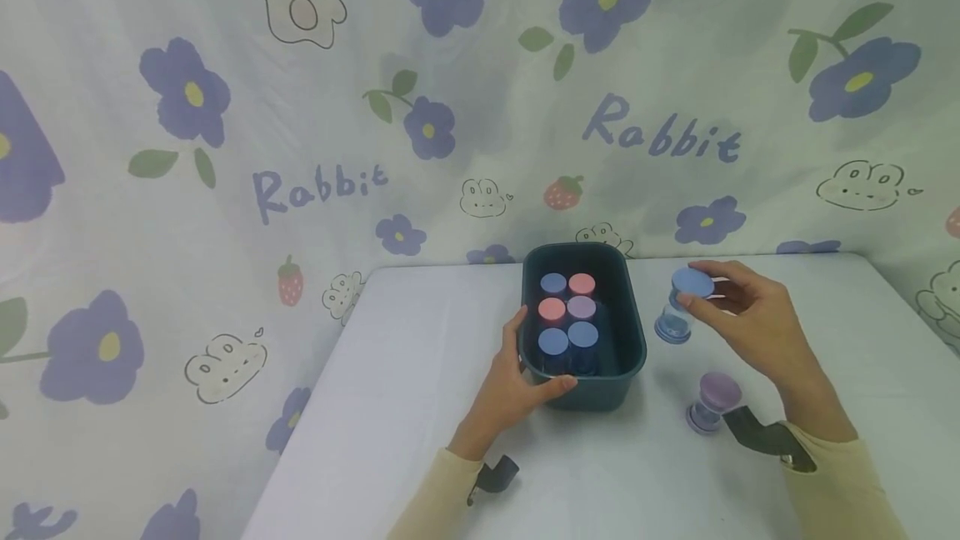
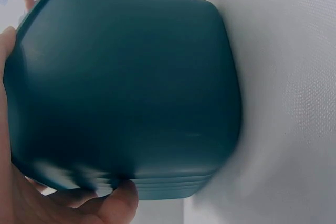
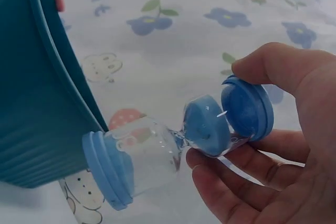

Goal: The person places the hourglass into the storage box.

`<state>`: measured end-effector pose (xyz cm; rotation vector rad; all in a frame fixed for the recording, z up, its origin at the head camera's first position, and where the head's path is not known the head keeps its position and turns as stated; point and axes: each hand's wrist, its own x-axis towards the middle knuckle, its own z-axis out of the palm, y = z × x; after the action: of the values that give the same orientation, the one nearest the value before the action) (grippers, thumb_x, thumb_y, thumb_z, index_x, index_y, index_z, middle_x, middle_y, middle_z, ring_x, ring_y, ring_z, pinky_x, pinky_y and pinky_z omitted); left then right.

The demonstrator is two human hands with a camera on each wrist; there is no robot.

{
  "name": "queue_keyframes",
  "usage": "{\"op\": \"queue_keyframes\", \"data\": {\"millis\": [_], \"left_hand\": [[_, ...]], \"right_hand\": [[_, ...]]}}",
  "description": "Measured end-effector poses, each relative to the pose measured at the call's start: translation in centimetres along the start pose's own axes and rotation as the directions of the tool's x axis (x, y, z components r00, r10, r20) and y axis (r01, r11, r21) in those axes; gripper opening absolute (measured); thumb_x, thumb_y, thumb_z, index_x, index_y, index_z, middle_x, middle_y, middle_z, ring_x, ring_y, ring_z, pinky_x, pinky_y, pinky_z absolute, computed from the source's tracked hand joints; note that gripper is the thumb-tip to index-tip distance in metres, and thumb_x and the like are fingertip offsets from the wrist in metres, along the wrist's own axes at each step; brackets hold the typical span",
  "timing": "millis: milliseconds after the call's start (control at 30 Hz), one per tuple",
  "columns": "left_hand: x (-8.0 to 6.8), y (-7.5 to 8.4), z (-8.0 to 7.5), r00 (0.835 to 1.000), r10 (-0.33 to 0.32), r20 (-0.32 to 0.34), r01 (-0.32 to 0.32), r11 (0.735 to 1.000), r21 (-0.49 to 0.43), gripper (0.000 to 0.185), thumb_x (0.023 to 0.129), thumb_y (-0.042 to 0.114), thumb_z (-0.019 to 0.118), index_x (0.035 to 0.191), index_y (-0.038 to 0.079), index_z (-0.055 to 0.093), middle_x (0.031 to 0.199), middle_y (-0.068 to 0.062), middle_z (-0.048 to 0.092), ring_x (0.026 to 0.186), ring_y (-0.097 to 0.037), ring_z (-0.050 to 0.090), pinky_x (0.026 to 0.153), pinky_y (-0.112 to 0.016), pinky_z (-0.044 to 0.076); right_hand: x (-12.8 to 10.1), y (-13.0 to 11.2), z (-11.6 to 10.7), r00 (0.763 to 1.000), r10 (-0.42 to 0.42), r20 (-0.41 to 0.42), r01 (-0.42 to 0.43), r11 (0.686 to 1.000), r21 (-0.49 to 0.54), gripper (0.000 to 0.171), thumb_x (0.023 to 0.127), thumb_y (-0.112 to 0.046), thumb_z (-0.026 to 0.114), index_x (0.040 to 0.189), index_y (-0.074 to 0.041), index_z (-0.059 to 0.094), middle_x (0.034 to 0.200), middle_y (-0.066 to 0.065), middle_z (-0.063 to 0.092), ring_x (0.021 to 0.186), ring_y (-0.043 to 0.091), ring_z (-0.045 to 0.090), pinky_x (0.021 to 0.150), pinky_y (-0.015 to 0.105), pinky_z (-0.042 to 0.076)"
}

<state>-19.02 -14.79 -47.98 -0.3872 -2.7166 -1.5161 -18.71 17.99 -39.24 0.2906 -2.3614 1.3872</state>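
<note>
Six sand timers are already standing in the teal bin (image 1: 633, 332), which the left hand (image 1: 517, 386) is gripping at its near corner. Right hand (image 1: 750, 315) is pinching a blue sand timer (image 1: 682, 304) just beside the bin. Purple sand timer (image 1: 712, 402) is waiting near the right wrist on the white worktop (image 1: 420, 407); a flower-print curtain (image 1: 225, 107) is hanging behind.

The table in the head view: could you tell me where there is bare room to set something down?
The table is bare left of the teal bin, beyond the left hand. Its near right corner, past the purple hourglass, is bare too. It is crowded between bin and right hand, which grips the blue hourglass.
</note>
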Motion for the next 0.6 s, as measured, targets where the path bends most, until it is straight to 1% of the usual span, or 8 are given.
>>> {"op": "queue_keyframes", "data": {"millis": [67,233,467,600], "left_hand": [[0.0,0.0,0.0,1.0,0.001,-0.001,-0.001,1.0,0.002,0.114,0.076,0.066,0.081,0.16,0.048,0.007,0.169,0.009,0.031,0.152,-0.023,0.041,0.118,-0.062,0.04],[0.0,0.0,0.0,1.0,-0.001,0.001,0.001,1.0,0.003,0.114,0.075,0.069,0.08,0.16,0.048,0.006,0.169,0.008,0.032,0.152,-0.023,0.041,0.118,-0.062,0.04],[0.0,0.3,-0.1,1.0,0.001,-0.003,-0.001,1.0,0.005,0.114,0.075,0.068,0.08,0.16,0.049,0.007,0.169,0.01,0.032,0.152,-0.023,0.041,0.119,-0.061,0.04],[0.0,0.4,-0.1,1.0,0.0,0.001,0.0,1.0,0.003,0.114,0.076,0.067,0.081,0.16,0.047,0.007,0.169,0.01,0.031,0.152,-0.023,0.04,0.119,-0.062,0.04]], "right_hand": [[-0.1,-0.3,0.3,0.999,-0.031,-0.022,0.032,0.999,0.026,0.047,0.091,-0.009,0.079,0.135,-0.006,0.065,0.108,-0.026,0.062,0.089,-0.012,0.065,0.08,0.002,0.053],[-0.3,-1.1,1.0,0.996,-0.069,-0.052,0.072,0.996,0.049,0.046,0.09,-0.006,0.078,0.135,-0.005,0.065,0.113,-0.026,0.062,0.092,-0.011,0.064,0.084,0.001,0.052],[-0.4,-1.9,1.9,0.995,-0.058,-0.076,0.063,0.996,0.06,0.047,0.091,-0.008,0.079,0.136,-0.006,0.065,0.115,-0.028,0.06,0.095,-0.011,0.064,0.086,0.003,0.052],[-0.5,-2.3,2.5,0.996,-0.046,-0.071,0.051,0.995,0.082,0.047,0.092,-0.009,0.078,0.136,-0.005,0.064,0.116,-0.028,0.06,0.096,-0.012,0.064,0.087,0.004,0.052]]}}
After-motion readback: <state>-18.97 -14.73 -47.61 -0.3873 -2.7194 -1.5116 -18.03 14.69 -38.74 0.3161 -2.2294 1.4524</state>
